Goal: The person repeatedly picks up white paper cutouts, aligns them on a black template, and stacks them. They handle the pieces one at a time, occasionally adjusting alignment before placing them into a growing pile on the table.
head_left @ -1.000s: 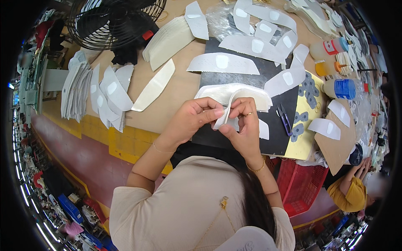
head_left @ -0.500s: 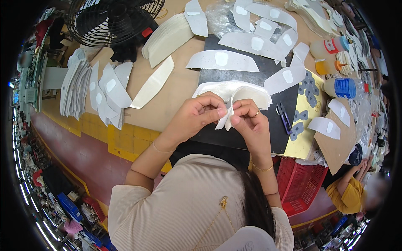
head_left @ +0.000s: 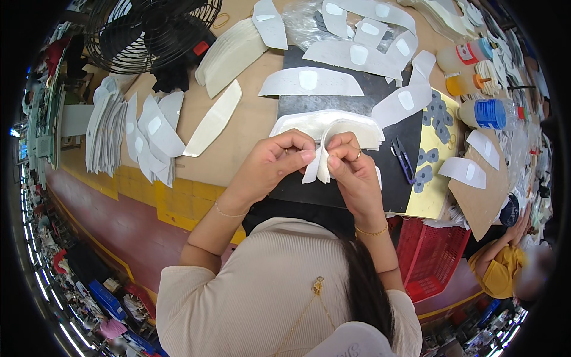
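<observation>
My left hand (head_left: 270, 163) is closed in a pinch, thumb against fingertips, on the edge of a white fabric piece (head_left: 310, 172). Close beside it, my right hand (head_left: 357, 178) pinches a cream fabric piece (head_left: 323, 165) that bends upward, and its edge stands next to the white one. Whether these are two layers of one piece or separate pieces I cannot tell. Just beyond my fingers lies a stack of curved white fabric pieces (head_left: 297, 123) on a black mat (head_left: 303, 193). Purple-handled thread snips (head_left: 405, 162) lie to the right of my right hand.
Grey-white cut pieces with white patches (head_left: 309, 80) lie across the table's far side. At the left are a black fan (head_left: 151, 35) and stacked pieces (head_left: 107, 128). Bottles (head_left: 485, 113) stand at the right; below is a red basket (head_left: 431, 256). A yellow-sleeved person (head_left: 499, 271) sits at lower right.
My hands keep their pinch at nearly the same spot, the fabric edges between them a little more upright and apart. The whole view has shifted slightly.
</observation>
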`<move>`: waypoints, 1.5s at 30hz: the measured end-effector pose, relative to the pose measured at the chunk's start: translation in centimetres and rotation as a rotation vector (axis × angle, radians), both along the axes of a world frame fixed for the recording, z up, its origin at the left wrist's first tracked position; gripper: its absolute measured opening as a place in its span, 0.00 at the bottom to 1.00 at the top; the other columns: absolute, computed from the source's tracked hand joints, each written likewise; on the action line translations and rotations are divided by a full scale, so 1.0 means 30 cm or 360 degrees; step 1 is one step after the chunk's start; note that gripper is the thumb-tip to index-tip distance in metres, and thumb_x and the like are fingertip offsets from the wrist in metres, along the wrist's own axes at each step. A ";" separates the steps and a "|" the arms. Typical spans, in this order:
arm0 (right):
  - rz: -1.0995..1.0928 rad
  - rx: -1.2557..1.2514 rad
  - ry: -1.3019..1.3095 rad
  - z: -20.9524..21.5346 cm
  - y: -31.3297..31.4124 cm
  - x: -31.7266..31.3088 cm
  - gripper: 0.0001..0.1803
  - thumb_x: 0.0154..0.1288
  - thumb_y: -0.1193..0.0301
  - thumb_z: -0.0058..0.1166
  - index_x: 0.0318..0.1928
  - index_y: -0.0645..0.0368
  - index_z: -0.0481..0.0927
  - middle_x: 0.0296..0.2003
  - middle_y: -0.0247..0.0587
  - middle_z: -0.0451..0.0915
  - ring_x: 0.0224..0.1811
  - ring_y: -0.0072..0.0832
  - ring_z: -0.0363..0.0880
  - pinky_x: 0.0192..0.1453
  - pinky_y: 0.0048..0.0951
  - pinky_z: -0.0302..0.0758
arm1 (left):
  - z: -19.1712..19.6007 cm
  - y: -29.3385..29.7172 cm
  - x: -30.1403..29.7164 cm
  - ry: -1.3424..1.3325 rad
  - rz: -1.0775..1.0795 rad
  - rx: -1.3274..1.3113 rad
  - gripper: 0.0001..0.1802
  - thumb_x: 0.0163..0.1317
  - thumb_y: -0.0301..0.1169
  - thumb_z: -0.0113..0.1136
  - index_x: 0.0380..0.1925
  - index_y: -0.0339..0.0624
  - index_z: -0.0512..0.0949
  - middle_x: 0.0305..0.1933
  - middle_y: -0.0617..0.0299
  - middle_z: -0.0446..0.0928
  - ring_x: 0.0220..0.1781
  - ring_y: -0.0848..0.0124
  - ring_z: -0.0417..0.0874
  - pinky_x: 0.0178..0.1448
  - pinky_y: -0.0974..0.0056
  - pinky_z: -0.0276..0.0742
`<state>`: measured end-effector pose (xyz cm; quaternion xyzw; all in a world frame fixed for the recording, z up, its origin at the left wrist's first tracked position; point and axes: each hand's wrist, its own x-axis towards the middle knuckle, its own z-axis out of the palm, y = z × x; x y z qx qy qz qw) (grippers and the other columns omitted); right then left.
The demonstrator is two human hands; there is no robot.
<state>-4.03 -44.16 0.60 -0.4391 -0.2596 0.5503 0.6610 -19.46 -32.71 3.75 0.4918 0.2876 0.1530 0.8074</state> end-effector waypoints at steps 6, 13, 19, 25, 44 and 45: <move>0.0018 -0.0036 0.0095 0.000 0.006 0.000 0.06 0.69 0.71 0.58 0.36 0.62 0.80 0.45 0.30 0.66 0.47 0.18 0.66 0.53 0.21 0.66 | -0.027 0.003 0.002 -0.0091 0.0062 -0.0114 0.08 0.69 0.30 0.56 0.37 0.35 0.79 0.39 0.67 0.77 0.39 0.78 0.75 0.48 0.71 0.73; 0.0028 0.0047 -0.0563 -0.013 0.028 -0.032 0.06 0.68 0.72 0.57 0.37 0.64 0.79 0.46 0.33 0.69 0.46 0.19 0.68 0.52 0.21 0.67 | -0.042 -0.002 -0.017 0.0048 0.0187 0.0182 0.11 0.64 0.26 0.61 0.43 0.36 0.72 0.45 0.60 0.76 0.46 0.78 0.75 0.51 0.72 0.71; -0.0097 0.0003 -0.0312 0.001 0.021 -0.024 0.07 0.68 0.72 0.57 0.36 0.63 0.77 0.46 0.34 0.71 0.47 0.19 0.68 0.53 0.20 0.65 | -0.007 0.043 -0.021 0.0234 0.0187 0.0301 0.17 0.59 0.20 0.65 0.48 0.35 0.72 0.41 0.63 0.77 0.40 0.82 0.76 0.43 0.78 0.71; -0.0179 0.0226 0.0072 -0.005 -0.078 0.148 0.07 0.70 0.70 0.53 0.38 0.62 0.76 0.49 0.37 0.70 0.50 0.21 0.69 0.59 0.25 0.64 | -0.029 0.133 -0.041 0.0470 0.0092 0.0463 0.17 0.61 0.21 0.63 0.51 0.32 0.77 0.38 0.63 0.79 0.39 0.81 0.78 0.45 0.76 0.74; -0.0293 0.0952 0.1032 0.065 -0.226 0.330 0.16 0.60 0.60 0.56 0.32 0.57 0.67 0.52 0.59 0.75 0.51 0.42 0.76 0.55 0.40 0.75 | 0.117 0.070 0.171 -0.0065 0.0026 0.1197 0.21 0.63 0.38 0.65 0.51 0.37 0.80 0.53 0.54 0.78 0.56 0.65 0.76 0.59 0.64 0.71; -0.0232 0.0916 0.1031 0.069 -0.208 0.310 0.16 0.60 0.60 0.55 0.31 0.57 0.66 0.52 0.61 0.75 0.49 0.42 0.77 0.54 0.39 0.75 | 0.149 0.075 0.180 -0.0110 -0.0177 0.1020 0.20 0.63 0.37 0.65 0.51 0.36 0.80 0.52 0.54 0.79 0.55 0.67 0.77 0.58 0.65 0.72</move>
